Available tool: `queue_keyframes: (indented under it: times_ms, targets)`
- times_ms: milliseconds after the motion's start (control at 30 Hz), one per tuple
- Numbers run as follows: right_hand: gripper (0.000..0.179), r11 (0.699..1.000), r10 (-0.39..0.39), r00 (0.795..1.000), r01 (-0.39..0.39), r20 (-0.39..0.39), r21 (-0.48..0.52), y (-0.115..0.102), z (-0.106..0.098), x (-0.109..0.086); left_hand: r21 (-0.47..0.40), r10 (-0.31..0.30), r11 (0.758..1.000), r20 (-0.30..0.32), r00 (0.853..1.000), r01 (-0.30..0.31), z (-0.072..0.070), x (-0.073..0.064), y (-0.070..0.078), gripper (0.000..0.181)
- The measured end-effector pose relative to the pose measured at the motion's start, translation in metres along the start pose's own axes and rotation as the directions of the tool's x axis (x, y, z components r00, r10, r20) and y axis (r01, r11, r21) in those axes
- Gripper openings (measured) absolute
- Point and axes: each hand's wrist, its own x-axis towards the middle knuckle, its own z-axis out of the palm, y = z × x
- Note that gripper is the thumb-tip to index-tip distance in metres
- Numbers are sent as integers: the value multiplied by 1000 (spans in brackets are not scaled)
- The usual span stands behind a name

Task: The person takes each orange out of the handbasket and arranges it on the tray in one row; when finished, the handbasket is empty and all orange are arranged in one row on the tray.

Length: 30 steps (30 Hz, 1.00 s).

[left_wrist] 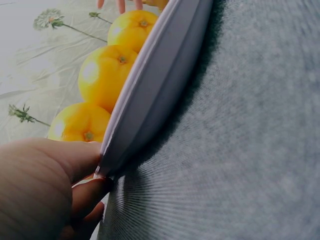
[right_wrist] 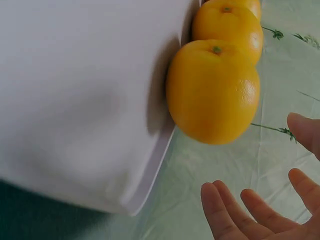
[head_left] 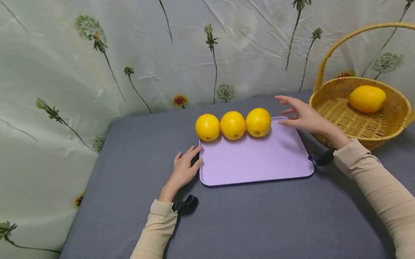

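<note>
A shallow lilac tray (head_left: 255, 162) lies on the table, with three oranges (head_left: 233, 125) in a row along its far edge. At the tray's left side, my left hand (head_left: 185, 167) pinches the rim; in the left wrist view its thumb (left_wrist: 82, 156) lies on top and the fingers sit below. My right hand (head_left: 304, 116) hovers over the tray's far right corner, fingers spread and holding nothing. In the right wrist view that hand is apart from the nearest orange (right_wrist: 212, 92).
To the right stands a yellow wicker basket (head_left: 361, 129) with a tall arched handle and one oblong yellow fruit (head_left: 367, 99) inside. Grey cloth (head_left: 244, 229) covers the table. Behind it hangs a pale curtain (head_left: 167, 64) printed with dandelions.
</note>
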Motion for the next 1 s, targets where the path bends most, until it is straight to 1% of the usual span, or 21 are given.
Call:
queue_keyframes:
  times_ms: [167, 233, 300, 400, 433, 600, 733, 867, 1000]
  targets:
    - [71, 1000, 15, 999, -16, -41, -3, 1, -7, -10, 0, -9, 1000, 24, 1000, 9, 1, -1, 0, 46]
    - [70, 1000, 19, 998, -20, -64, -20, 1, -11, -13, 0, -8, 1000, 20, 1000, 8, 1, -1, 0, 46]
    - [69, 999, 38, 995, -40, -91, -27, -1, -16, -17, -1, -6, 1000, 11, 1000, 6, 0, -1, 0, 45]
    - [69, 997, 51, 991, -57, -126, -43, -2, -27, -21, -4, -1, 1000, -7, 1000, 1, -1, 0, 1, 45]
    - [68, 997, 62, 988, -68, -139, -41, -2, -31, -23, -1, 1, 1000, -7, 1000, -1, -1, 1, 1, 45]
    - [66, 996, 70, 982, -78, -173, -44, 2, -51, -34, 10, 3, 1000, 3, 1000, -3, -1, 1, 3, 46]
    - [65, 994, 80, 976, -93, -201, -54, 8, -65, -40, 6, -1, 1000, 3, 1000, 1, -1, 1, 3, 46]
    - [64, 996, 72, 972, -82, -223, -40, 13, -78, -45, 7, -4, 1000, 0, 1000, 4, -2, 0, 4, 47]
    - [63, 993, 81, 967, -99, -241, -61, 16, -90, -52, 11, -2, 1000, 1, 1000, 2, -2, 0, 3, 46]
